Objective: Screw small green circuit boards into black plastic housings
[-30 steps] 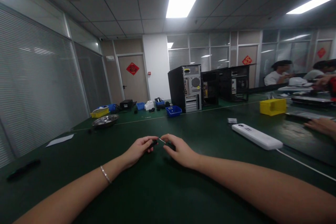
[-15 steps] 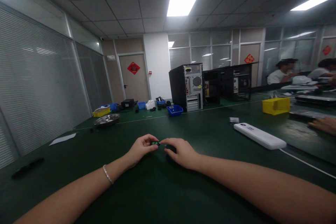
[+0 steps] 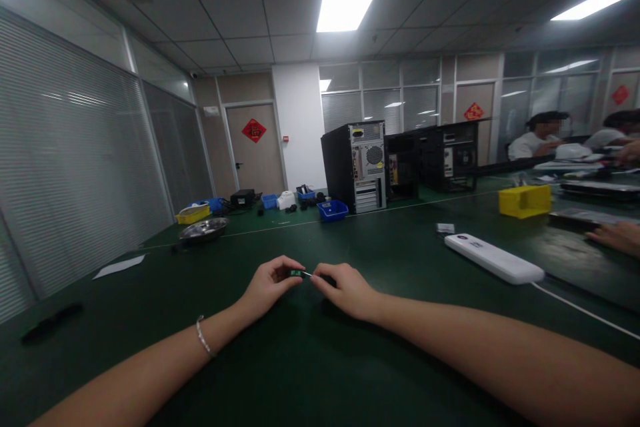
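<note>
Over the green table point(image 3: 300, 360), my left hand point(image 3: 273, 282) pinches a small green part point(image 3: 296, 273) between thumb and fingers. My right hand point(image 3: 345, 288) is closed on a thin metal rod point(image 3: 307, 274), which points left and reaches the right end of the green part. Whether the rod's tip touches or enters the part is too small to tell. The rest of the rod is hidden by my right fingers.
A white power bank-like bar point(image 3: 493, 258) with a cable lies to the right, near a yellow bin point(image 3: 525, 201). Computer cases point(image 3: 369, 167), a blue tray point(image 3: 333, 210) and a metal dish point(image 3: 204, 229) stand farther back. Another person's hand point(image 3: 615, 238) rests at the far right.
My right thumb and fingertips have come together around the thin rod, and the dark shape under my right hand no longer shows. My left hand has barely moved.
</note>
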`<control>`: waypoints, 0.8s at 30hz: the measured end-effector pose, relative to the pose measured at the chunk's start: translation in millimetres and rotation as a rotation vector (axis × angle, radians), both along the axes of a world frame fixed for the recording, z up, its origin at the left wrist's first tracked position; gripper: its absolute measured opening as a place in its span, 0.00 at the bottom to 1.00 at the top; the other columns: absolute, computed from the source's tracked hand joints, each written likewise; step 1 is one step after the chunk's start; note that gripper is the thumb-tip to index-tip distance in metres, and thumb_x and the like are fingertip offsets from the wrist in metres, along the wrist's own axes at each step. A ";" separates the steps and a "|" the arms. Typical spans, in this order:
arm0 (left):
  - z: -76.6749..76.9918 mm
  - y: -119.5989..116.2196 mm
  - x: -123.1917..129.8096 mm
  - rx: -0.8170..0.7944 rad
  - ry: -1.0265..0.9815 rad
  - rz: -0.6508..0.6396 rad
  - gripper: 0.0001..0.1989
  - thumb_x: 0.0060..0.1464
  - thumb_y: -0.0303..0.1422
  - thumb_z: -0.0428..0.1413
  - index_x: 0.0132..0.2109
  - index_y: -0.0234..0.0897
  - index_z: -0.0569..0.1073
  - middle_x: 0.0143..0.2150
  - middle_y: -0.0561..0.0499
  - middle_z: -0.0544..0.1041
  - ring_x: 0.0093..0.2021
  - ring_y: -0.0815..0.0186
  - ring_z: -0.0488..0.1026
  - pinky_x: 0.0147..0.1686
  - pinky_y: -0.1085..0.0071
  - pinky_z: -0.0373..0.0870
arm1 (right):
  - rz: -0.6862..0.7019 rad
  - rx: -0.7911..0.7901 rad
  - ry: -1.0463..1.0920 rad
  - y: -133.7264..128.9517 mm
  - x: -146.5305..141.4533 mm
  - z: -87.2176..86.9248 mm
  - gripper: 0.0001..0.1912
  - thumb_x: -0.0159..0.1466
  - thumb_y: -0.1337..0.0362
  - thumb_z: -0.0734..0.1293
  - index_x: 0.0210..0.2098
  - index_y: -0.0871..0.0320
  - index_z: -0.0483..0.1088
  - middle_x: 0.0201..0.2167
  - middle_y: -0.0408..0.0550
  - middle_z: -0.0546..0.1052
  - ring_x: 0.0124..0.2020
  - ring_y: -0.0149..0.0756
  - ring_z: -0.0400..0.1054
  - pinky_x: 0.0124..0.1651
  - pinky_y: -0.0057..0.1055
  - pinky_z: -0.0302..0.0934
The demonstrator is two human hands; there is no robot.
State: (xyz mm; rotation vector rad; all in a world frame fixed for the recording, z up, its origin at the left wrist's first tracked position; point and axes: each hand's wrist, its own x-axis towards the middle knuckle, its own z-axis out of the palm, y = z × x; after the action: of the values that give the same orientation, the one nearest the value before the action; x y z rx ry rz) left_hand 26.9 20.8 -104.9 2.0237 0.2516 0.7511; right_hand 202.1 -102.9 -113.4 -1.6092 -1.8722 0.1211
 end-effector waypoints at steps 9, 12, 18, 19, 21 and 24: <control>-3.3 2.2 1.7 -0.105 0.008 -0.054 0.10 0.45 0.30 0.63 0.38 0.33 0.76 0.40 0.44 0.78 0.43 0.59 0.73 0.46 0.62 0.68 | 0.050 -0.007 0.020 -1.7 1.4 1.0 0.18 0.67 0.55 0.56 0.35 0.58 0.72 0.27 0.42 0.73 0.27 0.30 0.64 0.28 0.24 0.54; -5.3 4.9 1.5 -0.165 0.011 -0.085 0.11 0.45 0.29 0.63 0.38 0.33 0.76 0.41 0.44 0.78 0.43 0.59 0.74 0.45 0.62 0.69 | 0.047 -0.008 0.013 -3.2 0.3 2.7 0.18 0.66 0.56 0.56 0.36 0.57 0.73 0.28 0.42 0.74 0.27 0.30 0.64 0.28 0.24 0.54; -9.7 8.6 3.2 -0.267 0.016 -0.096 0.12 0.43 0.29 0.64 0.37 0.33 0.75 0.41 0.45 0.78 0.36 0.63 0.74 0.39 0.65 0.71 | 0.029 0.018 -0.011 -0.2 0.4 -0.9 0.17 0.66 0.56 0.57 0.35 0.57 0.74 0.26 0.42 0.74 0.26 0.30 0.64 0.29 0.25 0.53; -9.6 8.4 3.5 -0.275 0.018 -0.096 0.12 0.43 0.29 0.64 0.37 0.32 0.75 0.41 0.45 0.78 0.35 0.64 0.74 0.39 0.66 0.71 | 0.030 0.024 -0.014 0.2 0.5 -1.4 0.17 0.66 0.56 0.57 0.35 0.57 0.74 0.26 0.42 0.74 0.26 0.30 0.64 0.29 0.25 0.53; -8.5 7.3 3.8 -0.278 0.026 -0.093 0.11 0.43 0.29 0.64 0.37 0.32 0.75 0.41 0.44 0.78 0.34 0.64 0.74 0.38 0.66 0.71 | 0.031 0.022 -0.018 0.4 0.4 -1.8 0.17 0.66 0.56 0.57 0.35 0.57 0.74 0.26 0.42 0.74 0.26 0.29 0.64 0.29 0.25 0.53; -6.1 5.0 3.2 -0.239 0.052 -0.074 0.11 0.44 0.28 0.63 0.38 0.32 0.75 0.40 0.45 0.78 0.35 0.63 0.74 0.39 0.66 0.71 | -0.004 0.008 -0.029 -0.8 -0.1 -1.2 0.17 0.66 0.55 0.57 0.36 0.56 0.74 0.26 0.42 0.75 0.26 0.30 0.65 0.28 0.25 0.52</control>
State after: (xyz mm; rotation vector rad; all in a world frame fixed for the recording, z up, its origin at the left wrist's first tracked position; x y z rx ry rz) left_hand 30.1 25.8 -111.0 1.8173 0.2812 0.5933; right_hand 202.1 -103.6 -114.6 -1.6170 -1.8892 0.0897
